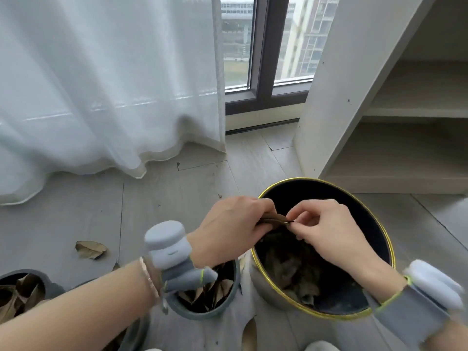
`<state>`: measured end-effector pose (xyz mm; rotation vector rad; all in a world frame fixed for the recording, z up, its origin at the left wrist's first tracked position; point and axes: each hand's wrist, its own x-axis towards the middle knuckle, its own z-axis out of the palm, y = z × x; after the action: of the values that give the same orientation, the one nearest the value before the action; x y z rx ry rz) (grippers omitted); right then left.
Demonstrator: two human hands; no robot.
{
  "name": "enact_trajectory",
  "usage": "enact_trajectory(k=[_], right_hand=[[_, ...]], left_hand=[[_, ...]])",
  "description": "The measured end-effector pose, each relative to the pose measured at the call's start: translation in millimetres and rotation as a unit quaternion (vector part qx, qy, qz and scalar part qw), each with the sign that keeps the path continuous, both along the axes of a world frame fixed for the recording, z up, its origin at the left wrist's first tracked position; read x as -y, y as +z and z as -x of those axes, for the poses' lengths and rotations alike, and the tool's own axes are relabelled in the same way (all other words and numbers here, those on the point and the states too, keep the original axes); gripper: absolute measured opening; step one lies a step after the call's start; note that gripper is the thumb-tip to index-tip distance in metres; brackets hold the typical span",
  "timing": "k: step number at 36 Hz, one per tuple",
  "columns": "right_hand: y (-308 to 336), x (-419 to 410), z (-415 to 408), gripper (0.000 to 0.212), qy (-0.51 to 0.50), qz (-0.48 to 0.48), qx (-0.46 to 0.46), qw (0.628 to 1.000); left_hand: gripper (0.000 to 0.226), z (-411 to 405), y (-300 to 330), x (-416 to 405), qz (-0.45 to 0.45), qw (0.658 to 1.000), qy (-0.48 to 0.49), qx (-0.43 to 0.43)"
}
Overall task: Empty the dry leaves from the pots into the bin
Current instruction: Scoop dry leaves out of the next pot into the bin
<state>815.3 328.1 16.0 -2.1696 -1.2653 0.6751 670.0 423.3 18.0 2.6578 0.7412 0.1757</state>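
Left hand and right hand pinch dry leaves over the bin — fingers grasping. Grey pot at 8 o'clock of it — leaf-filled.

Both hands are crowding the bin's open mouth, a leaf-filled pot standing just left, bare floor lying open beyond toward the curtain.

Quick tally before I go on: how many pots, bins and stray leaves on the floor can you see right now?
Grey pots: 3, one below the left wrist, one at the lower left edge, one partly hidden under the left forearm
Bins: 1, black with a gold rim
Loose leaves on the floor: 2, one far left, one at the bottom edge
Total: 6
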Motion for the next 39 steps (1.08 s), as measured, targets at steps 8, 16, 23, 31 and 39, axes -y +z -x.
enact_trajectory(k=[8, 16, 23, 31, 39], right_hand=[[-61.2, -10.3, -57.7, 0.015, -0.014, 0.171, 0.074, 0.982], [-101.0, -25.4, -85.3, 0.014, -0.055, 0.24, 0.012, 0.969], [-107.0, -25.6, -91.9, 0.038, -0.055, 0.262, -0.018, 0.963], [-57.0, -20.0, -23.3, 0.003, -0.015, -0.014, -0.006, 1.0], [-36.6, -9.7, 86.8, 0.022, 0.307, 0.056, 0.077, 0.947]], left_hand=[[0.018, -88.1, -67.8, -3.9, -0.102, 0.976, -0.106, -0.158], [0.022, -125.6, -99.0, -15.3, -0.103, 0.933, -0.139, -0.314], [0.031, -100.4, -72.0, -26.5, -0.025, 0.984, -0.094, -0.148], [0.005, 13.0, -59.2, -21.5, 0.084, 0.979, 0.104, 0.156], [0.034, 84.7, -115.2, -17.1, 0.134, 0.958, 0.182, -0.177]])
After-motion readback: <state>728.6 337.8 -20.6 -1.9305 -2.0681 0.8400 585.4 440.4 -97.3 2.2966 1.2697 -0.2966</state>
